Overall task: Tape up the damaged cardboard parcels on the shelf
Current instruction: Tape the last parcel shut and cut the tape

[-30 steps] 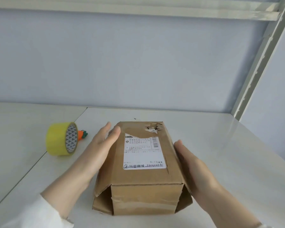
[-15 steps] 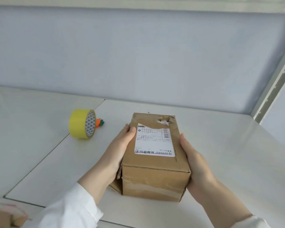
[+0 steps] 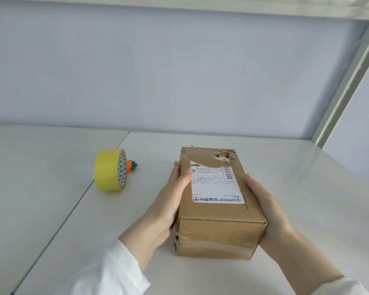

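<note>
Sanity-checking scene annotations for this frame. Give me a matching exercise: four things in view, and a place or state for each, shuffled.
Things:
1. yellow tape roll
2. cardboard parcel
3. shipping label
4. right hand

Places or states:
A. pressed flat against the parcel's right side
B. white, stuck on the parcel's top face
C. standing on edge, left of the parcel, untouched
D. brown, with a hole torn near its far end

Pairs: 1-C, 2-D, 3-B, 4-A
</note>
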The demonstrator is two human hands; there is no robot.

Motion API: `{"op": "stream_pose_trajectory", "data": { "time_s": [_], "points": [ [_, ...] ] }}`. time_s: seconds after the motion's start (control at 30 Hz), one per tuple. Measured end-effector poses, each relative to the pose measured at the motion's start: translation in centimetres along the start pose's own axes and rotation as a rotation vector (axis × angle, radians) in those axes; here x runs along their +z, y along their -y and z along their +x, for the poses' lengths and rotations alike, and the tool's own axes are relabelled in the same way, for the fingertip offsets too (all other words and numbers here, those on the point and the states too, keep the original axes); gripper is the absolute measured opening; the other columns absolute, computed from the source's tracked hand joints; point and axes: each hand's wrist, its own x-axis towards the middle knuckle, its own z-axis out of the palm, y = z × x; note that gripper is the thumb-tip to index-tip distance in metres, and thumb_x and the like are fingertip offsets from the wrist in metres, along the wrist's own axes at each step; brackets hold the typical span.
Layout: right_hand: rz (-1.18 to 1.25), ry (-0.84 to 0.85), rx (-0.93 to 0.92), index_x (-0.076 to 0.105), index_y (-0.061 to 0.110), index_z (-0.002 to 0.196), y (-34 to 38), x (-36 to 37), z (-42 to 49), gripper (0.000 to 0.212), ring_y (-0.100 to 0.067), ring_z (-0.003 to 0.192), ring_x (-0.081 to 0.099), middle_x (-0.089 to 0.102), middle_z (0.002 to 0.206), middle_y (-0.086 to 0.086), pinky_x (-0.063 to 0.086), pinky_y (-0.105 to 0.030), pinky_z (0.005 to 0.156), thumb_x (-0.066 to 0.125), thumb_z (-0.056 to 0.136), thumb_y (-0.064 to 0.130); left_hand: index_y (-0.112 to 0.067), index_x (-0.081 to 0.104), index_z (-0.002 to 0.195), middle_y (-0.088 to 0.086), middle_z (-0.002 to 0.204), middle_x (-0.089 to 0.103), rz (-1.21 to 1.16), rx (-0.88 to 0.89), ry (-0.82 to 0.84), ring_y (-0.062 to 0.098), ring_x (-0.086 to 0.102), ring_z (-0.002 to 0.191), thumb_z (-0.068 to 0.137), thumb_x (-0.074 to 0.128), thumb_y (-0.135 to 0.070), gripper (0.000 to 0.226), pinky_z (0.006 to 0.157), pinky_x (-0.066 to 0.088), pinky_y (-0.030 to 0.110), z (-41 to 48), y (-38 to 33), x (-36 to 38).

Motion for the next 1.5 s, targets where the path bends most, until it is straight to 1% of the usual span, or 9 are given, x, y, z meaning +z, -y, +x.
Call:
{"op": "stream_pose_trajectory", "data": {
  "time_s": [0.43, 0.5, 0.57, 0.67, 0.9, 1.17, 1.3, 1.4, 1.5],
  "points": [
    [-0.236, -0.242, 0.016, 0.069, 0.011, 0.094, 1.6, 2.1, -1.0, 0.038, -0.013, 0.060, 0.069, 0.074, 0.079, -0.004, 0.051, -0.016, 0.048, 0.042, 0.096, 0.039, -0.042, -0.016, 0.145, -0.009, 0.159, -0.008, 0.184, -0.020, 0.138, 0.007, -0.010, 0.146, 0.079, 0.041, -0.072, 0.092, 0.120, 0.003, 0.043, 1.7, -0.4, -1.6],
    [-0.318, -0.257, -0.001, 0.064, 0.011, 0.114, 2.2, 2.9, -1.6, 0.044, -0.012, 0.083, 0.070, 0.073, 0.101, -0.003, 0.054, -0.019, 0.074, 0.049, 0.091, 0.046, -0.032, -0.018, 0.147, -0.003, 0.157, -0.022, 0.374, 0.031, 0.113, 0.009, -0.025, 0.142, 0.093, 0.028, -0.063, 0.077, 0.118, -0.009, 0.039, 1.1, -1.1, -1.9],
    [-0.413, -0.153, -0.104, 0.040, 0.014, 0.142, 2.9, 3.1, -3.0, 0.072, -0.016, 0.130, 0.044, 0.046, 0.143, -0.003, 0.030, -0.031, 0.112, 0.055, 0.085, 0.055, -0.026, -0.016, 0.149, -0.003, 0.155, -0.027, 0.517, 0.117, 0.066, 0.013, -0.027, 0.141, 0.094, 0.020, -0.057, 0.073, 0.114, -0.011, 0.035, 0.6, -2.3, -2.7],
    [-0.599, -0.182, -0.318, 0.022, 0.014, 0.149, 6.0, 4.6, -3.6, 0.067, -0.018, 0.145, 0.010, 0.014, 0.158, -0.002, 0.006, -0.033, 0.118, 0.049, 0.092, 0.038, -0.022, 0.007, 0.152, -0.006, 0.159, -0.008, 0.557, 0.334, -0.103, 0.006, -0.017, 0.143, 0.096, 0.029, -0.048, 0.065, 0.114, -0.006, 0.027, 1.3, -4.9, -6.1],
    [-0.903, -0.121, -0.364, 0.044, 0.035, 0.137, 8.0, 13.6, 1.9, 0.049, -0.001, 0.114, 0.038, 0.041, 0.141, 0.018, 0.025, -0.020, 0.096, 0.051, 0.090, 0.046, -0.016, 0.046, 0.135, 0.003, 0.144, 0.044, 0.824, 0.234, -0.436, 0.021, 0.035, 0.136, 0.096, 0.047, -0.040, 0.046, 0.106, 0.029, 0.031, 6.6, -6.6, -16.4],
    [-1.442, 0.123, -0.218, 0.030, 0.018, 0.146, 3.6, 21.1, 9.1, 0.055, -0.012, 0.139, 0.028, 0.029, 0.152, 0.007, 0.021, -0.024, 0.109, 0.041, 0.097, 0.041, -0.040, -0.012, 0.147, -0.013, 0.158, 0.004, 0.544, 0.063, -0.070, -0.004, 0.018, 0.136, 0.082, 0.064, -0.049, 0.101, 0.102, 0.024, 0.021, 1.1, -3.7, -17.9],
    [-1.548, 0.217, -0.077, 0.051, 0.009, 0.124, 1.5, 22.0, 9.7, 0.042, -0.017, 0.108, 0.051, 0.054, 0.124, -0.007, 0.036, -0.024, 0.086, 0.044, 0.096, 0.041, -0.047, -0.034, 0.133, -0.026, 0.144, 0.027, 0.454, -0.035, 0.185, -0.016, 0.041, 0.120, 0.079, 0.072, -0.039, 0.119, 0.082, 0.039, 0.005, -1.3, -2.5, -19.1],
    [-1.414, 0.274, -0.072, 0.057, 0.011, 0.101, 0.7, 22.1, 9.3, 0.026, -0.013, 0.076, 0.048, 0.053, 0.091, -0.004, 0.042, -0.020, 0.067, 0.052, 0.093, 0.035, -0.052, -0.015, 0.133, -0.031, 0.130, 0.040, 0.392, 0.038, 0.205, -0.019, 0.049, 0.108, 0.070, 0.075, -0.053, 0.110, 0.078, 0.043, 0.004, -2.3, -2.4, -19.3],
    [-1.214, 0.263, -0.138, 0.058, 0.022, 0.095, 0.6, 22.1, 8.7, 0.008, -0.008, 0.076, 0.057, 0.056, 0.092, 0.003, 0.054, -0.017, 0.068, 0.062, 0.089, 0.024, -0.036, 0.041, 0.122, -0.025, 0.102, 0.067, 0.302, 0.139, -0.015, -0.014, 0.059, 0.095, 0.075, 0.070, -0.054, 0.058, 0.070, 0.042, 0.003, -1.7, -2.6, -19.2]
  ]
}}
